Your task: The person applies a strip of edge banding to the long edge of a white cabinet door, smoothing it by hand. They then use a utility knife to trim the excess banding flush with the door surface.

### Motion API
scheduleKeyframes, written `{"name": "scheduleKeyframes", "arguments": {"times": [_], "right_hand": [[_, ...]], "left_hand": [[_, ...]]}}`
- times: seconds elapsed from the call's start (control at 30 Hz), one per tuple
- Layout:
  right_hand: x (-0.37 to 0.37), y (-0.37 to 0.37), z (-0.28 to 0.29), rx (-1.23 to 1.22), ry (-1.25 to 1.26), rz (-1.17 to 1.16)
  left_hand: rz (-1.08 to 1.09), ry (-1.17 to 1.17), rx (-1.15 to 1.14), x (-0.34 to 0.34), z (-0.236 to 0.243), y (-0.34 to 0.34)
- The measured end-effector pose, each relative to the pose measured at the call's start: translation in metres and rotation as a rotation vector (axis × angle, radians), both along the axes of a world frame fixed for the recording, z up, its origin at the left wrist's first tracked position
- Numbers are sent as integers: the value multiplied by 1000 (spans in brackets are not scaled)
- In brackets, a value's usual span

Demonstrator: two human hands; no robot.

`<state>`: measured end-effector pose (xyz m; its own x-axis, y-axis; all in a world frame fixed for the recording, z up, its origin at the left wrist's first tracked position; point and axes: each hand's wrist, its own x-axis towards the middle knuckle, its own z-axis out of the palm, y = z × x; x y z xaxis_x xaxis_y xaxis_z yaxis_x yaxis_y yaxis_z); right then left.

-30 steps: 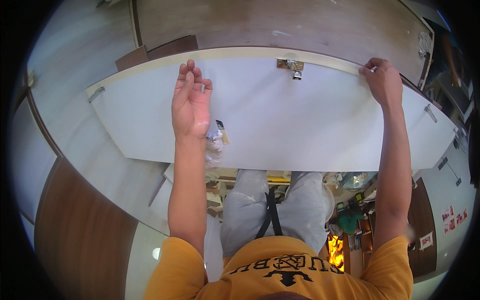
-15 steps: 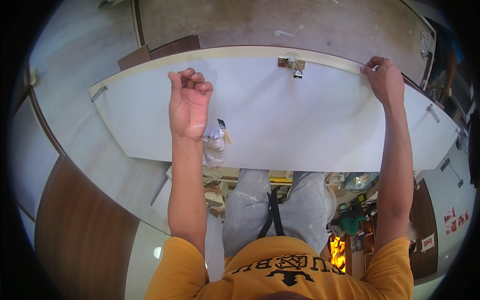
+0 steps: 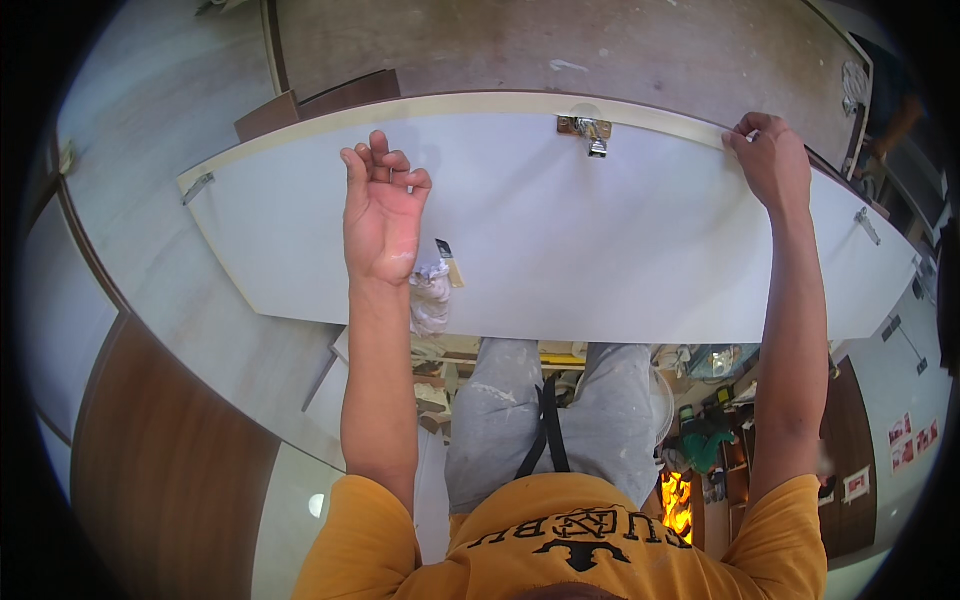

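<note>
Strip (image 3: 480, 103) runs along the far edge of the panel (image 3: 560, 250); my right grip (image 3: 782, 168) pinches it, perhaps for straightness; my left grip (image 3: 385, 215), loosely spread, looks empty.

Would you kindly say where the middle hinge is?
In the head view, the middle hinge is right of centre at the white panel's far edge, between the left hand and right hand.

A wide, stained, brownish sheet (image 3: 460, 45) spans the top, with a pale, coiled bundle (image 3: 851, 88) near its right end. A brown wood-grain board (image 3: 160, 420) fills part of the lower left. Red-and-white papers (image 3: 902, 457) show on the pale wall (image 3: 905, 395) at right. Below the middle right, a bright orange patch (image 3: 676, 508) glows beside brown shelves (image 3: 736, 472).
</note>
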<state>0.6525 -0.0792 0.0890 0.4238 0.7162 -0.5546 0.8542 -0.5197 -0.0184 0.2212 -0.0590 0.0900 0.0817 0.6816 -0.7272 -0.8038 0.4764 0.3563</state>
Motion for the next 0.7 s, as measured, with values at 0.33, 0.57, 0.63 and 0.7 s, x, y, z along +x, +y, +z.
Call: {"name": "scheduleKeyframes", "arguments": {"times": [0.33,0.57,0.63,0.7], "right_hand": [[-2,5,2,-42,-10,-27],[-3,6,3,-44,-5,-34],[-4,4,3,-32,10,-57],[-4,5,4,-31,13,-70]], "left_hand": [[-30,58,104,-4,-10,-5],[-32,77,67,1,-5,-3],[-41,122,87,1,-5,-3],[-66,218,141,-3,-8,-3]]}}
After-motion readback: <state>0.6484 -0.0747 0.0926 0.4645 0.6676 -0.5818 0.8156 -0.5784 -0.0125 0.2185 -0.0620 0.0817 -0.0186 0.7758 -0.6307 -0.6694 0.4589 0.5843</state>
